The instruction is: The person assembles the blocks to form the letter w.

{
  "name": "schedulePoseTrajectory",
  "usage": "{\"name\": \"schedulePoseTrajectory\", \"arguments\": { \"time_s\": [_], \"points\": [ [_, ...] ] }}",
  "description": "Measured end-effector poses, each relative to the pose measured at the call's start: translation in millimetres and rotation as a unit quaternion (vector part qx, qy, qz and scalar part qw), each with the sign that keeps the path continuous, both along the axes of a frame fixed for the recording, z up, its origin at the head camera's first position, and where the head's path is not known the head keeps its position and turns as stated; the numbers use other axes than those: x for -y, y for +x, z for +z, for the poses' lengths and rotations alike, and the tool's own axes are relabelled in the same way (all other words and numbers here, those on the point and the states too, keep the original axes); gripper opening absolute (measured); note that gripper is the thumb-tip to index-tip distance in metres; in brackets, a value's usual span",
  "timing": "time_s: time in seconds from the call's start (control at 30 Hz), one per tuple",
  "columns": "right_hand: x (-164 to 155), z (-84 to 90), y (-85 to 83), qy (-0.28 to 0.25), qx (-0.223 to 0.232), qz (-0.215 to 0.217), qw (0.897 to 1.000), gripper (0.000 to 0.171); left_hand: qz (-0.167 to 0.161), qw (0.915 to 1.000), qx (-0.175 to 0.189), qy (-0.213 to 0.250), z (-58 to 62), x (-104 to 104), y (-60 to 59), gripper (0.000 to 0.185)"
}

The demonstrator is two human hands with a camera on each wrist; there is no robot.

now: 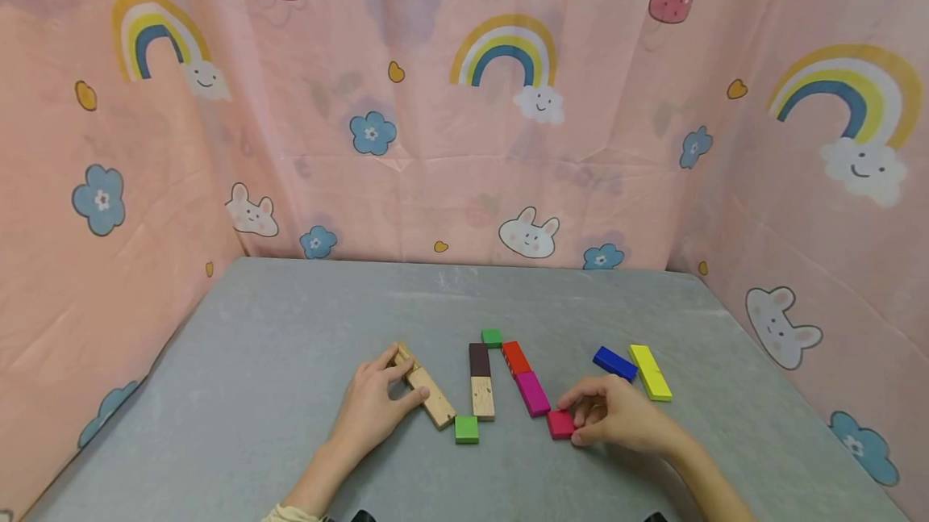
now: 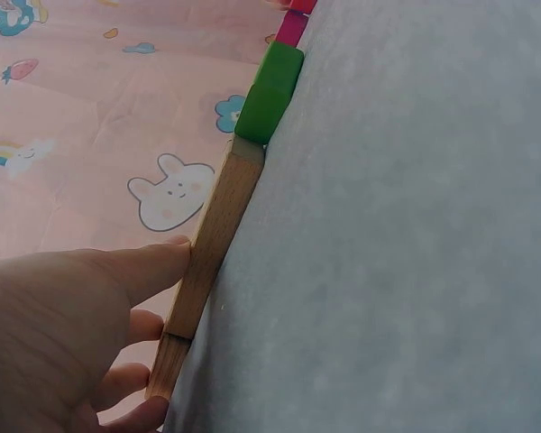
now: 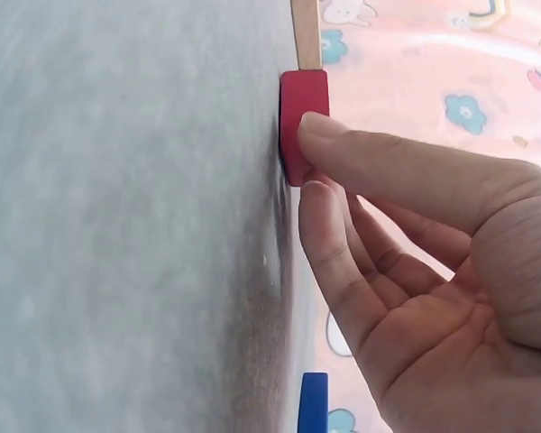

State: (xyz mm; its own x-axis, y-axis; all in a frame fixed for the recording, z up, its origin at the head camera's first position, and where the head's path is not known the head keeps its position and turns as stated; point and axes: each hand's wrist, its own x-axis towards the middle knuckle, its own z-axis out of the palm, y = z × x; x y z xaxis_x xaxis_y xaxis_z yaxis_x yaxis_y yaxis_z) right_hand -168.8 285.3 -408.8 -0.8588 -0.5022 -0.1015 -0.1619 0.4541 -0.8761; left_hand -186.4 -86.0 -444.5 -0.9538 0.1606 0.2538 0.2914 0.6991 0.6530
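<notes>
Two hands [image 1: 373, 407] [image 1: 613, 413] touching smooth, seemingly wooden blocks [image 1: 560, 423].

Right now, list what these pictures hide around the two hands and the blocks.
- Head view: the right hand covers the right edge of the small red block.
- Left wrist view: the left hand hides the near end of the long plain wood block.
- Right wrist view: the blue block is cut off by the bottom edge.
</notes>
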Motion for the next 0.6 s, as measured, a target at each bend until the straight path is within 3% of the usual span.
{"name": "schedulePoseTrajectory", "arguments": {
  "time_s": [0.6],
  "points": [
    [0.6, -1.3, -1.5, 0.033, -0.017, -0.013, 0.999, 0.029, -0.003, 1.0000, 0.000, 0.002, 0.2, -0.2, 0.3, 0.057]
  ]
}}
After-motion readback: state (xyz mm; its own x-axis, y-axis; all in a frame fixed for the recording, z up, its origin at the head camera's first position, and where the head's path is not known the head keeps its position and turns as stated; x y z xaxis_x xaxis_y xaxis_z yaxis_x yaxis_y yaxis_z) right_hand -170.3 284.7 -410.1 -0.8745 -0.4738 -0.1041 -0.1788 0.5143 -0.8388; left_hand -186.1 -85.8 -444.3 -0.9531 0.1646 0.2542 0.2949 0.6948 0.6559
